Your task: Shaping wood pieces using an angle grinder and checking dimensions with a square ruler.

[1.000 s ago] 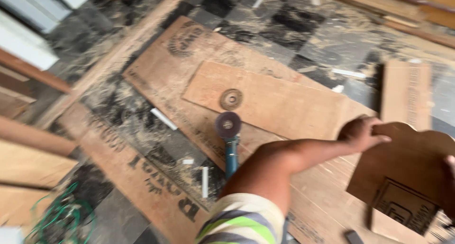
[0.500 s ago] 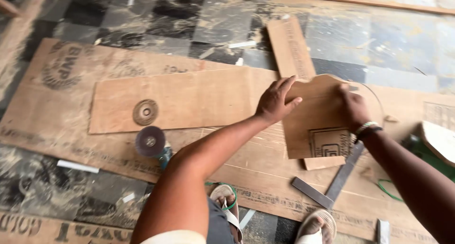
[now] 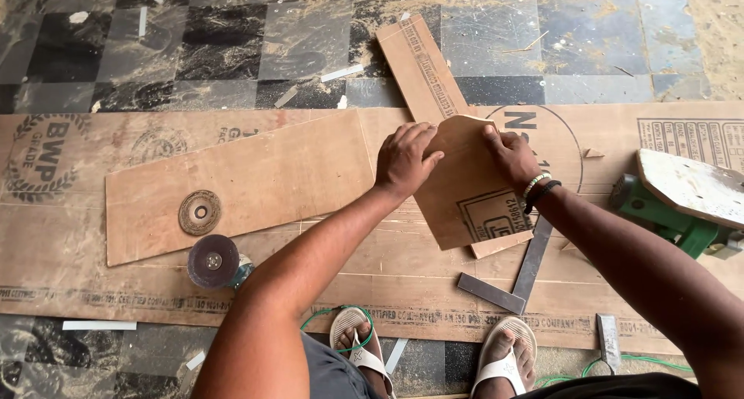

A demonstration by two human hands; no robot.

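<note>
Left hand [image 3: 404,160] | flat on the left edge of a small arch-topped brown plywood piece [image 3: 473,193], fingers spread, not clasping | right hand [image 3: 511,155] | fingers pressing its upper right edge | piece lies on a large plywood sheet [image 3: 310,252] on the floor, a square black printed stamp at its lower corner | steel try square [image 3: 519,279] just below

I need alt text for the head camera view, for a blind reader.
Left hand and right hand press a shaped plywood piece onto a large plywood sheet on the floor; a metal square and grinder lie nearby.
</note>
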